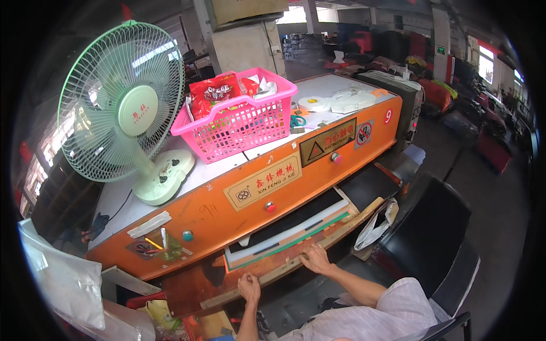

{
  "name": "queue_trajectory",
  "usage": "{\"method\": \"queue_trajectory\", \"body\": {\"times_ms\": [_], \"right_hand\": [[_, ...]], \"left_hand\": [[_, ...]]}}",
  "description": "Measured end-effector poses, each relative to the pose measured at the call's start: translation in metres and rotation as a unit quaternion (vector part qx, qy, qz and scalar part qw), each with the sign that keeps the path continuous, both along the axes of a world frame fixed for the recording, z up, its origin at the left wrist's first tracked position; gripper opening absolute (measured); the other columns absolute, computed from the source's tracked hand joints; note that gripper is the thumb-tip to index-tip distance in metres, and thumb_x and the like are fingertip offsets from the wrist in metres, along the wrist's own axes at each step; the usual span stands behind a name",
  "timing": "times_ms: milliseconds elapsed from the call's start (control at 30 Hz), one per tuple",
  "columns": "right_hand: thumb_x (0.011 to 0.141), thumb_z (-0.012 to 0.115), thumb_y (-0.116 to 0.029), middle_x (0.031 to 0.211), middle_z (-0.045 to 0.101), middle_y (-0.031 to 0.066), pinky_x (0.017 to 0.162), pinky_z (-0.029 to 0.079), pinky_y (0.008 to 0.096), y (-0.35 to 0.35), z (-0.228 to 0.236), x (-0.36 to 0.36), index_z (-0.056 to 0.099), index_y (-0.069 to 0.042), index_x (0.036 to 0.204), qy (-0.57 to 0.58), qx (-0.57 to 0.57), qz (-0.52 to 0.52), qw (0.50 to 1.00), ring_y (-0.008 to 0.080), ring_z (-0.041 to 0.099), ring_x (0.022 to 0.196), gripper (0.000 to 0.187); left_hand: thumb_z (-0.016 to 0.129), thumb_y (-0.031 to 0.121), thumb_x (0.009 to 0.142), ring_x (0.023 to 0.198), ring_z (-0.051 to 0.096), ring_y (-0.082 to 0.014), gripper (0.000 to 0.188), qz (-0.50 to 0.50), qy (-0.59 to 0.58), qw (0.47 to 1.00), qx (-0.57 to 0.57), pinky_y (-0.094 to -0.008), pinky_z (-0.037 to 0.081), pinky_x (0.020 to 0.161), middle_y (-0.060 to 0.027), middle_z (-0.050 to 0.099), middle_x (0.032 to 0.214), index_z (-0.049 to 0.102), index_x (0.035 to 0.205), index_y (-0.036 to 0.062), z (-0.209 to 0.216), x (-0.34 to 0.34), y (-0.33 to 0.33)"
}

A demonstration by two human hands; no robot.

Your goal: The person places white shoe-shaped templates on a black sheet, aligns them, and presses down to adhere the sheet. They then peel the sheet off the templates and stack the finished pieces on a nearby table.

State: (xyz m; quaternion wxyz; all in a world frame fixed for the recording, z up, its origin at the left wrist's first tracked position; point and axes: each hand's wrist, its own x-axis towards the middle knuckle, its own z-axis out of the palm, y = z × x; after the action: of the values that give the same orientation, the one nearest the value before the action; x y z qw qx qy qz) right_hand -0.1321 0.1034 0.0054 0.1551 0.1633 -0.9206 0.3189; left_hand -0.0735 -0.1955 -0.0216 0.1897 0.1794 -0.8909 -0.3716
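My left hand [249, 287] rests at the front edge of a reddish-brown wooden board [190, 291]. Its fingers are curled in, and whatever they may hold is hidden. Farther right, my right hand [316, 259] lies over the board's worn rim with its fingers apart, holding nothing visible. Just beyond both hands, a framed panel with a white strip [301, 228] and a green edge strip [290, 241] sits in the opening under an orange machine [227, 196]. Neither hand touches the panel.
On the machine top stand a pale green fan [137, 111], a pink basket [244, 128] with red packets, and white tape rolls [352, 102]. A black chair [426, 233] is at right. Clear plastic sheeting [62, 278] hangs at left. Red buttons [271, 208] dot the orange front.
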Motion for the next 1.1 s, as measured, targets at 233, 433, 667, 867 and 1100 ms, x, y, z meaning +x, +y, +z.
{"method": "queue_trajectory", "body": {"times_ms": [233,433,667,867,1100], "right_hand": [[0.083,0.079,-0.033,0.124,0.066,0.0167,0.099,0.043,0.0481,-0.055,0.026,0.030,0.067,0.002,0.120,0.066,-0.032,0.025,0.997,0.0359,0.057,0.117,0.053],[0.079,0.075,-0.023,0.134,0.058,0.0207,0.103,0.040,0.0495,-0.149,0.025,0.021,0.057,0.005,0.134,-0.064,0.097,0.115,0.987,0.0373,0.051,0.124,0.065],[0.076,0.076,-0.021,0.127,0.061,0.0196,0.101,0.040,0.0484,-0.131,0.017,0.097,0.058,0.004,0.132,-0.018,0.024,0.153,0.988,0.0360,0.052,0.120,0.065],[0.062,0.091,-0.021,0.131,0.063,0.0172,0.105,0.047,0.0485,-0.085,0.036,0.087,0.063,-0.004,0.131,-0.184,-0.278,0.190,0.923,0.0381,0.057,0.122,0.076],[0.069,0.084,-0.009,0.133,0.062,0.0165,0.104,0.049,0.0406,0.010,0.077,0.044,0.070,-0.003,0.125,-0.159,-0.224,0.164,0.947,0.0290,0.060,0.121,0.058]], "left_hand": [[0.067,0.015,0.092,0.137,0.048,-0.0431,0.063,-0.048,0.126,0.991,-0.016,-0.0554,0.029,0.120,-0.0266,0.053,0.147,0.048,0.149,-0.0030,0.035,0.019,0.027],[0.045,0.036,0.110,0.155,0.026,-0.0445,0.069,-0.057,0.024,0.994,0.094,-0.0488,0.018,0.127,-0.0294,0.028,0.166,0.026,0.160,-0.0074,0.039,-0.008,0.043],[0.037,0.038,0.112,0.148,0.040,-0.0391,0.068,-0.029,0.169,0.950,0.260,-0.0480,0.027,0.125,-0.0281,0.039,0.161,0.029,0.158,-0.0103,0.007,0.075,0.062],[0.035,0.070,0.105,0.145,0.044,-0.0323,0.089,-0.002,0.080,0.968,0.236,-0.0435,0.030,0.122,-0.0222,0.051,0.152,0.049,0.149,-0.0067,0.027,0.100,0.077],[0.052,0.031,0.107,0.145,0.044,-0.0425,0.057,-0.007,-0.025,0.999,0.048,-0.0501,0.031,0.122,-0.0250,0.052,0.152,0.047,0.150,-0.0061,0.047,0.094,0.100]]}}
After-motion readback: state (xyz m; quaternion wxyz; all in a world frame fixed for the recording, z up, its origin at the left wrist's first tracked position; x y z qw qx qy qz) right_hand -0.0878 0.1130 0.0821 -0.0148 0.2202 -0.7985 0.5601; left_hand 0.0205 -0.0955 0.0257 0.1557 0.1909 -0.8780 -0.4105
